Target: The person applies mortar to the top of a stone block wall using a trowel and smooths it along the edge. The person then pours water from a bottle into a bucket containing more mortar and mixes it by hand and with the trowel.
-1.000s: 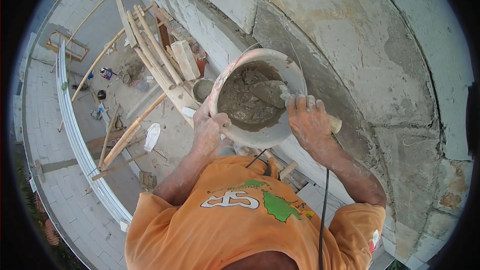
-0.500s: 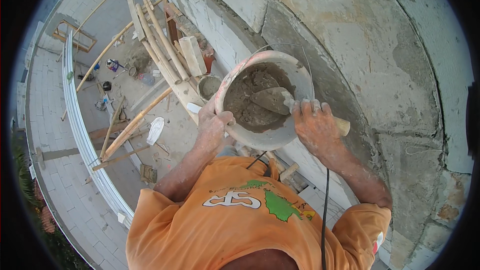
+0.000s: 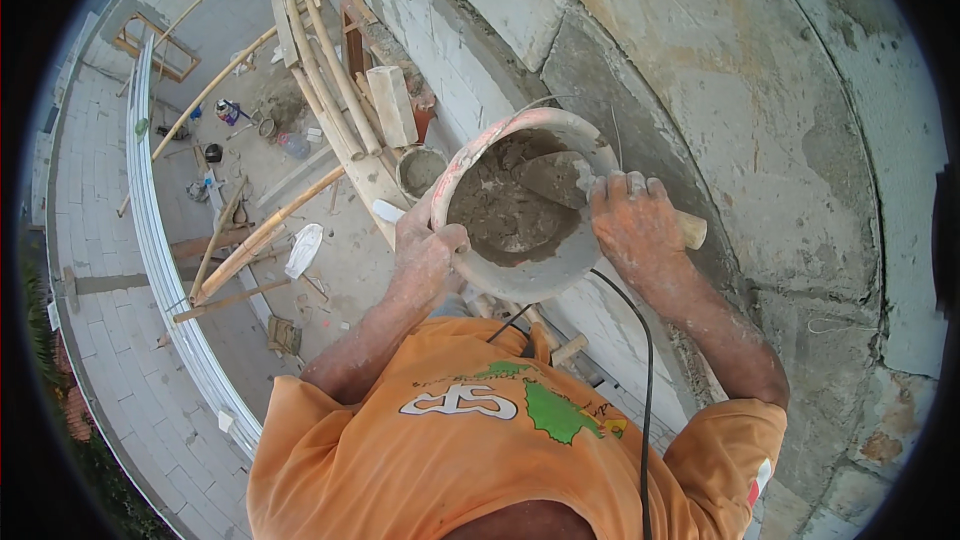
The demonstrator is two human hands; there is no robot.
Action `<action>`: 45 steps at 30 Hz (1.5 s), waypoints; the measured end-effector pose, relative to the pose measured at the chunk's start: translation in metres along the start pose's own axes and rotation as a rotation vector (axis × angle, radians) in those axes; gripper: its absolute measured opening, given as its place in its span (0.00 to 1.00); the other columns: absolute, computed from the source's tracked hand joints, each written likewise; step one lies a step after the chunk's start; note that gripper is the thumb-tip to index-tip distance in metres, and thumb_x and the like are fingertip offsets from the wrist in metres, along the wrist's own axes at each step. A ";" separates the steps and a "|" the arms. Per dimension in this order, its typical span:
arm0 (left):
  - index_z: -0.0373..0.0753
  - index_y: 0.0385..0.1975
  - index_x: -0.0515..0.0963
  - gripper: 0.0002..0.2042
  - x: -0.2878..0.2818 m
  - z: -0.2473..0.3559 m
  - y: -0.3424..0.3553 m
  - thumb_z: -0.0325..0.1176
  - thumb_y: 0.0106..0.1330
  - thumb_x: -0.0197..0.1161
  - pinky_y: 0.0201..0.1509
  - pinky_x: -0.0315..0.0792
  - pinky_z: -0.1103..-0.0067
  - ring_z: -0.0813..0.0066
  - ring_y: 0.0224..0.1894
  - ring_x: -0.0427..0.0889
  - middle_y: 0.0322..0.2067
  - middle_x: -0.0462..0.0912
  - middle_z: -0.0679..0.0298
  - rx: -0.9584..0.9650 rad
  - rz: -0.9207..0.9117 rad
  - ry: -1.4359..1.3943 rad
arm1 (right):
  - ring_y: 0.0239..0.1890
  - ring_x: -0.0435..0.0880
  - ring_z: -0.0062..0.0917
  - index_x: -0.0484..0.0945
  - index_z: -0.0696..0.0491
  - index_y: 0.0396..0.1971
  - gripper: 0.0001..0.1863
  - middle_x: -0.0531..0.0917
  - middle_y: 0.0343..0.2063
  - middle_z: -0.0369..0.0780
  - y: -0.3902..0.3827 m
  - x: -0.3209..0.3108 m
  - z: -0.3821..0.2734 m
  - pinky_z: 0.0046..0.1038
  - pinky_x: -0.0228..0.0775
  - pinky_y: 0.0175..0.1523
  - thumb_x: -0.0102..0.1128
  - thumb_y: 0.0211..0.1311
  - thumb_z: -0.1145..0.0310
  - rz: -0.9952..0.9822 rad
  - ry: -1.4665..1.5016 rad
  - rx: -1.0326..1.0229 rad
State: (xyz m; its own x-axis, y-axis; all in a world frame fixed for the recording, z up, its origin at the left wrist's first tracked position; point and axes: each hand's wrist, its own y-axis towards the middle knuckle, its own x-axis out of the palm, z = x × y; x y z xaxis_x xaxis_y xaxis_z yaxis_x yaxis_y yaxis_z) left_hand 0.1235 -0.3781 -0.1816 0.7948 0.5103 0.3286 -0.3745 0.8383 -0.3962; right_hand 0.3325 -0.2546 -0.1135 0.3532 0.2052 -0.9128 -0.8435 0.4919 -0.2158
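Observation:
A whitish round bucket [image 3: 540,278] is in front of my chest, tilted so its mouth faces me. Wet grey mortar [image 3: 495,208] lies inside. My left hand [image 3: 428,250] is closed on the bucket's left rim. In my right hand [image 3: 642,230], fingers wrapped round its wooden handle, is a trowel [image 3: 553,180]. The mortar-coated blade lies over the mortar near the bucket's right wall; the handle end sticks out beyond my hand. A thin wire handle [image 3: 618,135] loops behind the bucket's rim.
Beside the bucket runs a rough cement-covered wall [image 3: 720,100]. Bamboo poles [image 3: 335,80], a pale block [image 3: 391,106] and a small mortar-filled pail [image 3: 420,170] stand on planks at left. Far below lies a floor [image 3: 345,260] with scattered tools. A black cable [image 3: 648,390] hangs over my shirt.
The trowel blade has shifted slightly up and right in the bucket, and its wooden handle end has moved a little right. My left hand keeps its hold on the rim.

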 end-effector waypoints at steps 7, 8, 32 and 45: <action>0.29 0.53 0.76 0.27 0.001 0.007 0.001 0.16 0.47 0.53 0.36 0.68 0.81 0.77 0.31 0.73 0.34 0.79 0.63 0.016 0.037 0.034 | 0.35 0.86 0.33 0.83 0.60 0.35 0.10 0.82 0.30 0.45 0.008 0.032 -0.017 0.35 0.75 0.39 0.63 0.54 0.71 -0.018 0.225 -0.131; 0.29 0.53 0.76 0.27 0.000 0.007 0.001 0.16 0.47 0.53 0.36 0.68 0.81 0.77 0.31 0.73 0.34 0.79 0.63 0.016 0.044 0.036 | 0.35 0.86 0.33 0.83 0.60 0.35 0.10 0.82 0.30 0.45 0.009 0.033 -0.018 0.35 0.75 0.39 0.63 0.54 0.71 -0.015 0.228 -0.137; 0.34 0.57 0.75 0.32 -0.001 0.028 0.001 0.14 0.45 0.51 0.32 0.65 0.83 0.79 0.30 0.70 0.34 0.76 0.66 0.000 0.024 -0.150 | 0.48 0.84 0.45 0.84 0.54 0.48 0.22 0.85 0.45 0.49 -0.030 -0.007 0.030 0.41 0.74 0.56 0.70 0.50 0.65 -0.008 0.787 0.305; 0.32 0.61 0.70 0.33 -0.008 0.016 0.010 0.18 0.47 0.49 0.37 0.72 0.83 0.77 0.33 0.76 0.43 0.79 0.62 0.029 -0.096 -0.128 | 0.45 0.84 0.46 0.83 0.57 0.49 0.24 0.85 0.42 0.52 -0.069 -0.042 0.056 0.42 0.75 0.51 0.72 0.53 0.62 0.111 0.772 0.320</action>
State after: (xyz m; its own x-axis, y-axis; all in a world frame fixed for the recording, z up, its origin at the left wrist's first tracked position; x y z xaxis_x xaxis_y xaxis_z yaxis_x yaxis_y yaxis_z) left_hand 0.1054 -0.3706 -0.1743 0.7608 0.4461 0.4714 -0.3145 0.8888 -0.3335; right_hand 0.3981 -0.2499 -0.0409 -0.1994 -0.3125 -0.9288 -0.6608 0.7427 -0.1080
